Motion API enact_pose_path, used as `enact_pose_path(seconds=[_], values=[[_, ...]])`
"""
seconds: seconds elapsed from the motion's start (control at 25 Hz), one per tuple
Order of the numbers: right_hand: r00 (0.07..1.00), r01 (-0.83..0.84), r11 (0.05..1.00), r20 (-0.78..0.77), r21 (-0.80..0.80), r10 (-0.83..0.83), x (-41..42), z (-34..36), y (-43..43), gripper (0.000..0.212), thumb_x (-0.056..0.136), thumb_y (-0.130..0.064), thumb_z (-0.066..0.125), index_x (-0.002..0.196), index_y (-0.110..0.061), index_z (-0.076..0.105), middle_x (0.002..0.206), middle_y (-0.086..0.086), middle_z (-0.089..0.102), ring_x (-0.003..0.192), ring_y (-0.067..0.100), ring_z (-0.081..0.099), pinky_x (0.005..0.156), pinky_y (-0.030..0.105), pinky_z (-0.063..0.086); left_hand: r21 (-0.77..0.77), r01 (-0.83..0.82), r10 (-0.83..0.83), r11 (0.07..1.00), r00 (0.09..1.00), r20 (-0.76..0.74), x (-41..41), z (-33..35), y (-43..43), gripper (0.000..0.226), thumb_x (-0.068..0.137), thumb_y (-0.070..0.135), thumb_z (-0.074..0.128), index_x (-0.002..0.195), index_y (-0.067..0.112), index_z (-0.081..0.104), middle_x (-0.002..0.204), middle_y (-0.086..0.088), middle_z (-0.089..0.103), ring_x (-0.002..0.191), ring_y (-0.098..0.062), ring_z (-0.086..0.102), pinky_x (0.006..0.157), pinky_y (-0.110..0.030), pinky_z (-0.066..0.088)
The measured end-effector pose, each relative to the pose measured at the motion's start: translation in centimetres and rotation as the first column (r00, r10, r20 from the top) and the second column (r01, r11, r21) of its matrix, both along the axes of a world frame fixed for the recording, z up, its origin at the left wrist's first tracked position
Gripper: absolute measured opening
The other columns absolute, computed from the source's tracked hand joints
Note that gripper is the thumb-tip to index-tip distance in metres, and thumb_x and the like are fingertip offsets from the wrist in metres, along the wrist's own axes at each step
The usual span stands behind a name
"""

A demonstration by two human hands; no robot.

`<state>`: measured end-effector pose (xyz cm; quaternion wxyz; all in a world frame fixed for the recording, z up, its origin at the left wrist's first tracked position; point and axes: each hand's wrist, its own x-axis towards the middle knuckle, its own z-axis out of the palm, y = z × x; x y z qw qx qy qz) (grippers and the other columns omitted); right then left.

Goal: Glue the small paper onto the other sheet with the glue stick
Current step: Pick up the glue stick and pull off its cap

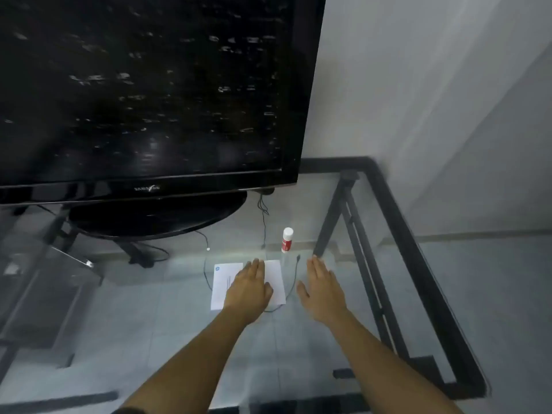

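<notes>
Bench: clear glass bench (343,309) in a black metal frame; grey floor tiles show through the smooth top.
Paper: white, flat and rectangular; a sheet with a small blue round mark and faint print (224,283) lies on the glass, with a plain white piece (276,279) at its right. Whether these are two papers or one I cannot tell, as the left hand covers the middle.
Glue stick: one white-capped, red-labelled glue stick (287,240), a small cylinder standing upright just beyond the paper's far right corner, untouched.
Left hand (249,289): palm down on the paper, fingers straight and close together, gripping nothing.
Right hand (321,289): flat on bare glass just right of the paper, fingers extended and together, empty.
Cable: one thin black cable (291,286) curves between the hands.
Television: one glossy black flat-screen television (149,94) on an oval base.
</notes>
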<state>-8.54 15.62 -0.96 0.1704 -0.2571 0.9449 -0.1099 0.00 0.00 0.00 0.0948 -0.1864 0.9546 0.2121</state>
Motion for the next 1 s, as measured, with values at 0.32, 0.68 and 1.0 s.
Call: enact_pose_path(seconds=[0.32, 0.68, 1.0], values=[[0.998, 0.05, 0.998, -0.033, 0.024, -0.049, -1.8, -5.3, 0.3, 0.068, 0.094, -0.05, 0.019, 0.145, -0.013, -0.009, 0.157, 0.006, -0.006, 0.143, 0.019, -0.009, 0.111, 0.033, -0.009, 0.111, -0.081, 0.092, 0.991, 0.99, -0.105, -4.7, -3.5, 0.7, 0.059, 0.098, 0.035, 0.035, 0.146, 0.007, 0.014, 0.155, -0.011, 0.02, 0.142, -0.024, 0.017, 0.114, -0.03, 0.011], [0.996, 0.052, 0.998, -0.074, 0.027, -0.05, -1.9, -6.2, 0.6, 0.072, 0.087, -0.059, 0.003, 0.146, -0.018, -0.009, 0.158, 0.002, -0.006, 0.143, 0.016, -0.01, 0.112, 0.034, -0.01, 0.433, -0.216, 0.351, 0.875, 0.9, -0.259, -10.0, -3.2, 0.9, 0.033, 0.089, 0.026, 0.059, 0.115, 0.007, 0.053, 0.109, -0.013, 0.062, 0.101, -0.026, 0.057, 0.084, -0.028, 0.043], [0.997, 0.041, 0.999, -0.067, 0.012, -0.041, -2.0, -6.3, 0.6, 0.068, 0.093, -0.054, 0.014, 0.146, -0.017, -0.005, 0.157, 0.002, -0.005, 0.14, 0.014, -0.015, 0.111, 0.032, -0.012, 0.512, -0.124, 0.304, 0.85, 0.91, -0.283, -7.8, -2.4, 2.0, 0.024, 0.095, 0.032, 0.044, 0.111, 0.015, 0.045, 0.092, 0.001, 0.052, 0.07, -0.008, 0.05, 0.057, -0.009, 0.036]])
